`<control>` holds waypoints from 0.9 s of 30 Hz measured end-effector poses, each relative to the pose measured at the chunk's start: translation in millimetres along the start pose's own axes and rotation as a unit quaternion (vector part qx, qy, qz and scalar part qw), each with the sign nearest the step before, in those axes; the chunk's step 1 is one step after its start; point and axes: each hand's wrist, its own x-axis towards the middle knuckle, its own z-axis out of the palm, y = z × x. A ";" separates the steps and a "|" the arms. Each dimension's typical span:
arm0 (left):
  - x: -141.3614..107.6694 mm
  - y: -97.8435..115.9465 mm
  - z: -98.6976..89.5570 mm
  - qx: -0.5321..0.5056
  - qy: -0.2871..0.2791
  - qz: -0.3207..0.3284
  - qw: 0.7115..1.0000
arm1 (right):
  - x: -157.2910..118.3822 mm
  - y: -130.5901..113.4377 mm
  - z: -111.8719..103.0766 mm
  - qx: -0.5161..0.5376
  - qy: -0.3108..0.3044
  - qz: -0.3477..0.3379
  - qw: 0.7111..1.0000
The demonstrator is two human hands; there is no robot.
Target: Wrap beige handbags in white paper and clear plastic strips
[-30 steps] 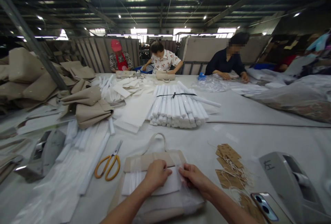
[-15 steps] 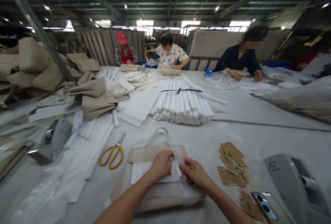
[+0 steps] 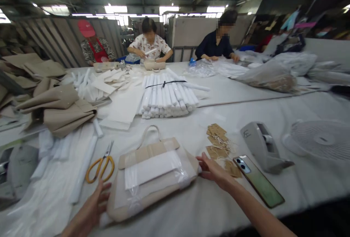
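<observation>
A beige handbag lies flat in front of me with its handle pointing away. A white sheet rests across its front, with clear plastic wrap or tape over it. My left hand is beside the bag's left end, fingers spread, holding nothing. At the opposite end, my right hand has its fingertips against the bag's right side, fingers apart. Yellow-handled scissors lie just beyond my left hand.
Brown tags with strings, a phone, a tape dispenser and a fan are on the right. Tied white rolls lie ahead. Beige bags pile up at left. Several people work across the table.
Both hands have come off the bag's front and moved apart to its two ends. The bag now sits slightly turned, its front uncovered. My view has swung to the right.
</observation>
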 end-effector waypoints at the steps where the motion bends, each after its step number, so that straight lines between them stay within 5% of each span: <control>1: -6.8 -9.3 1.4 -0.022 -0.023 -0.008 0.999 | 1.5 -2.7 6.6 0.017 -0.025 0.014 0.999; 8: -9.1 4.9 -4.7 -0.108 -0.028 -0.094 0.989 | -26.3 -45.6 18.0 0.075 -0.214 0.010 0.974; 12: -5.6 12.9 -15.3 -0.124 -0.051 -0.077 0.988 | -59.5 -56.7 26.5 0.075 -0.282 -0.033 0.956; 19: -16.7 13.3 -10.7 -0.112 -0.035 -0.057 0.991 | -86.4 -54.7 36.7 0.050 -0.259 -0.045 0.963; 27: -50.2 39.9 -4.8 -0.027 -0.104 0.041 0.993 | -60.1 -8.0 22.1 0.095 -0.160 0.087 0.979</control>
